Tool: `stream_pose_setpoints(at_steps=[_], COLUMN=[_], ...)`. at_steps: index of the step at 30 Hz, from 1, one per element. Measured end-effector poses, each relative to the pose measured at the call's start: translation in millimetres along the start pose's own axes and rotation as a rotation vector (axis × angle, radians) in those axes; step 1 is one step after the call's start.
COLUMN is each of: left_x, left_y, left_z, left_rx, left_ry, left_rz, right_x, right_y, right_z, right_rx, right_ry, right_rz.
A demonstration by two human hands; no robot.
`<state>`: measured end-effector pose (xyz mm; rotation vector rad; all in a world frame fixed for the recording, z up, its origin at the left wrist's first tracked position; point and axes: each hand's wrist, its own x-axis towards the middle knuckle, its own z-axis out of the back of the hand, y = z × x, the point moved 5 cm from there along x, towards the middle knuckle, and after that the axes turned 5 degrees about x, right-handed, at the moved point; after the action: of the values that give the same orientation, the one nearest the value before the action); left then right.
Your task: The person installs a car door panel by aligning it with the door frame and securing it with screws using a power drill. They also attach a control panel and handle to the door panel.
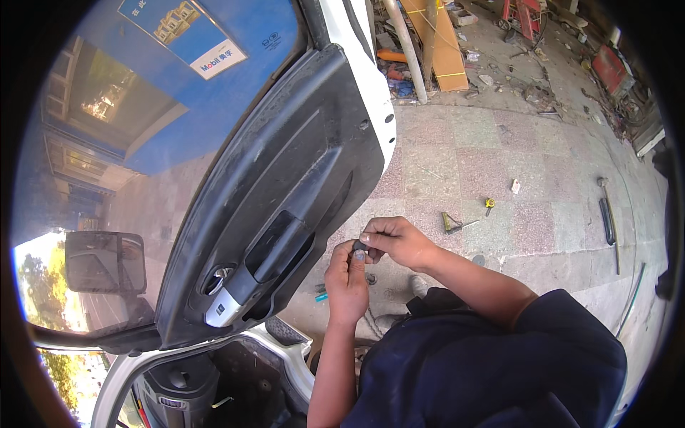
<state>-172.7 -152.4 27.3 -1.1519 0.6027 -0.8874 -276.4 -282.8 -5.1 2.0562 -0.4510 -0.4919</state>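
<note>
left hand (347,279), small dark part (359,246), right hand (394,239) pinching

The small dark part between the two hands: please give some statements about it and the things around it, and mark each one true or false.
1. Both hands, left hand and right hand, pinch the small dark part. True.
2. The vehicle door is closed. False: it stands open.
3. Tools lie on the paved ground. True.
4. The left hand rests on the door handle. False: it is apart from it, on the part.
5. The side mirror is left of the door. True.
</note>
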Motion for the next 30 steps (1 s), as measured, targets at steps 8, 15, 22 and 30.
stream_pose_setpoints(at_steps=[8, 15, 22, 30], left_x=[-3, 1, 8, 28], left_y=[-1, -3, -13, -16], left_z=[-2, 2, 4, 15], left_rx=[-0.215, 0.013, -0.026, -0.100], left_ry=[-0.031, 0.007, 0.035, 0.046], left_rz=[0.214, 0.148, 0.129, 0.205], right_x=[-12, -26, -24, -3], right_y=[7, 44, 51, 58], right_z=[-1, -8, -7, 1], right_rx=[-0.021, -0.598, -0.739, -0.776], right_ry=[-0.087, 0.082, 0.072, 0.109], right_rz=[0.070, 0.547, 0.622, 0.615])
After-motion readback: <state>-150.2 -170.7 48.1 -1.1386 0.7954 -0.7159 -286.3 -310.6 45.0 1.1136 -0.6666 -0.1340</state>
